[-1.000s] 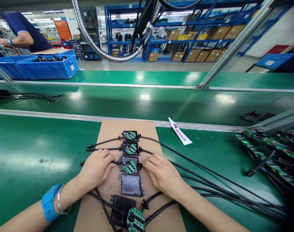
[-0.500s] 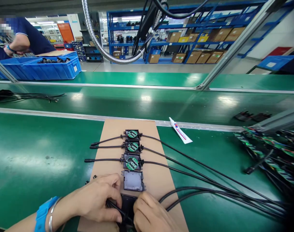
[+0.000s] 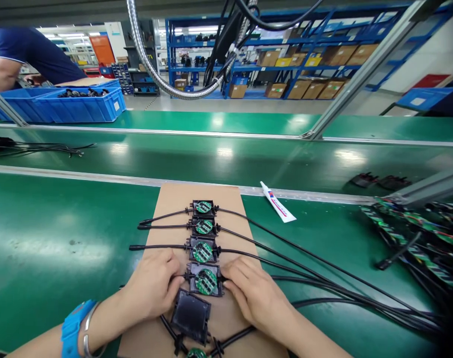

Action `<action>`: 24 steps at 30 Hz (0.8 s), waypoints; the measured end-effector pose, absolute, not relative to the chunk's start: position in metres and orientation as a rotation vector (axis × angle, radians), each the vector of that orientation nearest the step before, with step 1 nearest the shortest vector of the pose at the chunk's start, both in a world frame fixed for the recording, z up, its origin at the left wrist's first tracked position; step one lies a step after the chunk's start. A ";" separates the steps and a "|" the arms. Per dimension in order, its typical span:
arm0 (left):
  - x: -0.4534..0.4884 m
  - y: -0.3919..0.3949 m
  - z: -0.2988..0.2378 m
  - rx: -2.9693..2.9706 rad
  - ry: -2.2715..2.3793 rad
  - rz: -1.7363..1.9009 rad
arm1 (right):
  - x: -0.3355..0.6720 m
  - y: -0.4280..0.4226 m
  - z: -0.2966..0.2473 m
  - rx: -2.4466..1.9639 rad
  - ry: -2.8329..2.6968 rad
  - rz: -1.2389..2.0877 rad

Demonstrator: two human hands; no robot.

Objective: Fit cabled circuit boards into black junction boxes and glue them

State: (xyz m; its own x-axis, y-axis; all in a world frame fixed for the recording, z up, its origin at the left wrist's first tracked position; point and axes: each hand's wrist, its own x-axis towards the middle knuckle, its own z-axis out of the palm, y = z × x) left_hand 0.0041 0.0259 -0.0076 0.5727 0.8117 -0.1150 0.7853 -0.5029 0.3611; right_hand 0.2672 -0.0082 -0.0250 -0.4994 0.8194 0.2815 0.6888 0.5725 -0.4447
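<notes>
Pinching the cable (image 3: 184,275) with fingers of our left hand (image 3: 154,284) and right hand (image 3: 253,288), we had the green board (image 3: 206,282) midway between, cable crosswise to the cardboard (image 3: 174,199) side edges.

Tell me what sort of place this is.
Probably an electronics assembly workshop: there are green circuit boards, black plastic housings, and blue storage racks holding cardboard boxes.

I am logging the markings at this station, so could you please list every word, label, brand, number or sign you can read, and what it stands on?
No text is legible.
White tube: red and blue print, too blurred to read.
Blue bin at left: white label, too small to read.
Green circuit boards: any print is too small to make out.
</notes>
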 end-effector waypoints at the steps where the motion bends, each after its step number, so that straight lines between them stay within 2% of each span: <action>1: 0.003 0.024 -0.007 2.446 1.316 0.142 | 0.265 -0.011 -0.024 -1.213 -2.334 0.263; 4: -0.007 0.019 0.000 2.474 1.103 0.264 | 0.261 -0.026 -0.013 -1.147 -2.357 0.139; 7: -0.024 0.013 0.010 2.474 0.747 0.159 | 0.258 -0.047 -0.001 -1.104 -2.500 0.327; 10: -0.042 0.008 0.011 2.515 0.662 0.140 | 0.260 -0.062 0.002 -1.112 -2.547 0.440; 16: -0.067 0.001 -0.001 2.495 0.893 0.453 | 0.266 -0.064 -0.018 -1.157 -2.431 0.494; 24: -0.058 -0.009 -0.011 2.623 1.115 0.201 | 0.259 -0.058 -0.034 -1.267 -2.462 0.318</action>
